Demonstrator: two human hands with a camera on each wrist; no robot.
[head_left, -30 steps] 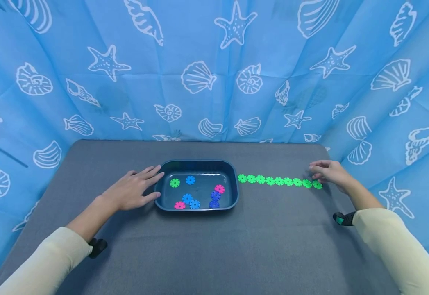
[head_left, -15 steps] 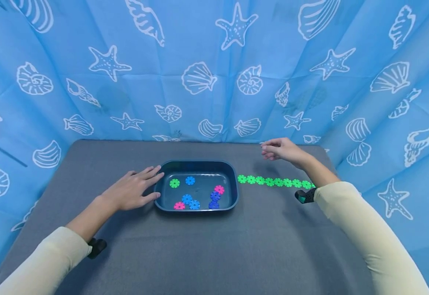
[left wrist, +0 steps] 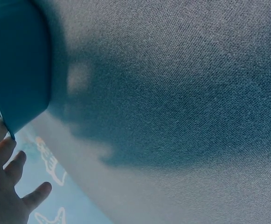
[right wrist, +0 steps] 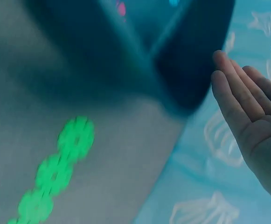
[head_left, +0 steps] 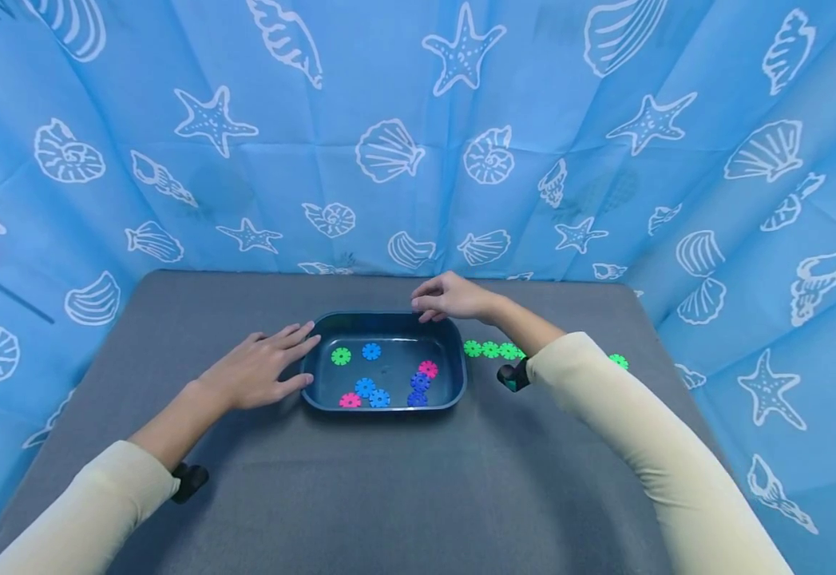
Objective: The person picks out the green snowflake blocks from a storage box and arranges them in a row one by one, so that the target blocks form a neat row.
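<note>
My left hand (head_left: 259, 371) lies at the left rim of a dark blue tray (head_left: 396, 363), its fingers spread and touching the edge. In the left wrist view, the straight fingertips of that hand (left wrist: 7, 172) meet the tray's rim. Above the tray's far right corner hovers my right hand (head_left: 457, 297), fingers loosely bent, with nothing visible in it. The right wrist view has this hand (right wrist: 256, 112) with its fingers extended beside the tray. Inside the tray are a green notched disc (head_left: 341, 356), pink discs (head_left: 428, 369), and several blue discs (head_left: 370, 351).
A row of linked green discs (head_left: 489, 350) runs rightward from the tray, partly hidden by my right sleeve (head_left: 597, 383); its far end (head_left: 617, 362) shows. The grey tabletop (head_left: 360, 495) meets a blue shell-patterned curtain (head_left: 245, 184) behind.
My right hand has travelled left from the far end of the green row, over the table, to above the tray's far right corner. The left hand has stayed at the rim.
</note>
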